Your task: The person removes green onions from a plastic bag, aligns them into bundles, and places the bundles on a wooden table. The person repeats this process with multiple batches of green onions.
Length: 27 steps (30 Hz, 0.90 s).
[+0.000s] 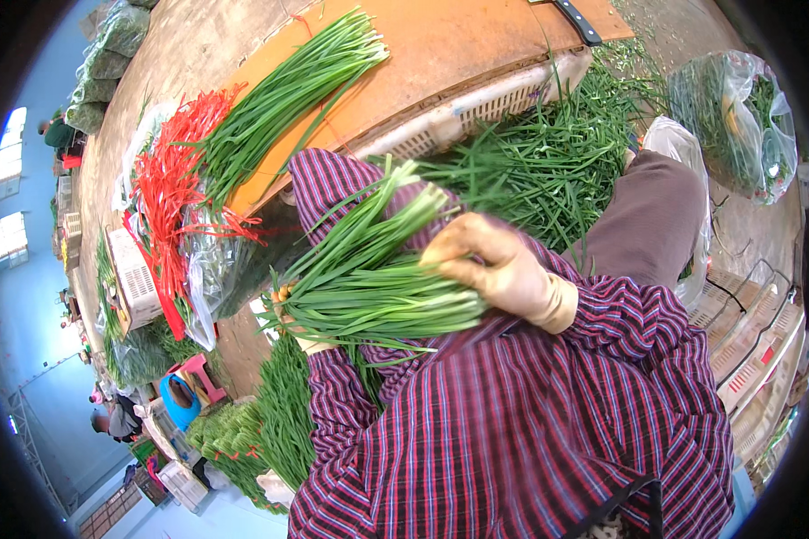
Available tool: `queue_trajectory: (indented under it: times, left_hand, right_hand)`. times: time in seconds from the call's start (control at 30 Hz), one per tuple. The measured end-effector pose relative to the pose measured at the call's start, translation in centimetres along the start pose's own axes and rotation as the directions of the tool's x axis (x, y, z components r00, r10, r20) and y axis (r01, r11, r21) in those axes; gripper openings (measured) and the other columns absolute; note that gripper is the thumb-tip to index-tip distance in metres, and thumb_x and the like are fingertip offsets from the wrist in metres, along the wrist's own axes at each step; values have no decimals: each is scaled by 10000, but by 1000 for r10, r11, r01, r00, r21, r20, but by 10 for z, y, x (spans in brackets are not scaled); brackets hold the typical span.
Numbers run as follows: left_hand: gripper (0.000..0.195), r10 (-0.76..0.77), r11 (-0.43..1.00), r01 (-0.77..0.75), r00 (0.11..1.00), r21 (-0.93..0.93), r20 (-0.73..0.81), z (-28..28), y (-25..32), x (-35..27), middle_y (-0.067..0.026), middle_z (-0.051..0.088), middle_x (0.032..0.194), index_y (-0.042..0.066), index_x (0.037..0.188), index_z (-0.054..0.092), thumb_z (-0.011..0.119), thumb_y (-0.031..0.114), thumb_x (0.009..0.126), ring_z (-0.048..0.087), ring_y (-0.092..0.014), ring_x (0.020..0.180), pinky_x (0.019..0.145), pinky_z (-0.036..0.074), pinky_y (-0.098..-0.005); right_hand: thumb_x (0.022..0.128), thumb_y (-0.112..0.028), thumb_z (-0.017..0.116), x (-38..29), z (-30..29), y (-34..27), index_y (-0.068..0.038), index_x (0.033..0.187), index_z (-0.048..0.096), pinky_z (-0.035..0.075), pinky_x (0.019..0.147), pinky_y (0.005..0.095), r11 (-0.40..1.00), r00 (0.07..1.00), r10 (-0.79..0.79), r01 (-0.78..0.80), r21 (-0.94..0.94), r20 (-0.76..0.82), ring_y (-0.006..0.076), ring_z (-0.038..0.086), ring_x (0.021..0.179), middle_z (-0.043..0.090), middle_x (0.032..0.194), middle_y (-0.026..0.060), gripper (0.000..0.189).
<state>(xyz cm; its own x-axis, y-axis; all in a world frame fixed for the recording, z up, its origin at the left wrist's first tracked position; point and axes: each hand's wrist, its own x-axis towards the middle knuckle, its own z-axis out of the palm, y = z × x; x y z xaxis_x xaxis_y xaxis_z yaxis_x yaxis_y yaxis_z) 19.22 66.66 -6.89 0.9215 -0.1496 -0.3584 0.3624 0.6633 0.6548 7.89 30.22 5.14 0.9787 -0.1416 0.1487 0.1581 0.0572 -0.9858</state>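
Observation:
My left hand [300,323], in a pale rubber glove, is closed around a bunch of long green leafy stalks, probably garlic chives [377,300]; the leaves hide much of its fingers. The bunch lies across my lap with its pale ends to the right. My right hand [495,269], gloved too, is at those pale ends, thumb and fingertips brought together over a few stalks; whether it pinches any is blurred. Another bunch of stalks [303,94] lies on the orange board [445,40] before me, beside a heap of red plastic ties [175,168].
A black-handled knife [578,21] lies at the board's far right edge. Loose green leaves [539,162] are heaped below the white crate [445,124]. Tied bundles [226,431] stand at lower left, stacked crates [748,350] at right. Other people are far off at left.

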Motion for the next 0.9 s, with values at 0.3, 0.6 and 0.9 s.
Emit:
queue_trajectory:
  times: [0.3,0.6,0.9]
  left_hand:
    - [437,-106,993,104,994,-46,-35,6,-5,-1,-77,612,1208,113,1195,586,580,434,899,606,-257,1062,937,498,-465]
    - [447,-116,992,114,993,-51,-31,8,-7,2,-87,609,1211,113,1188,588,576,451,896,604,-269,1065,939,497,-472]
    - [458,-106,994,105,994,-18,-26,13,-3,4,-97,606,1214,113,1181,590,573,468,892,602,-280,1069,941,495,-479]
  right_hand:
    - [929,-125,635,-15,-11,21,21,1033,634,499,872,260,886,943,321,-265,381,-89,121,629,935,692,977,68,179]
    - [878,-150,664,-10,-148,-12,-30,976,655,530,819,312,396,644,300,-755,-522,-704,182,673,821,705,870,98,155]
    - [825,-351,705,46,-53,-6,-55,1059,701,474,950,358,931,993,101,-75,-356,56,264,628,1077,689,1095,130,378]
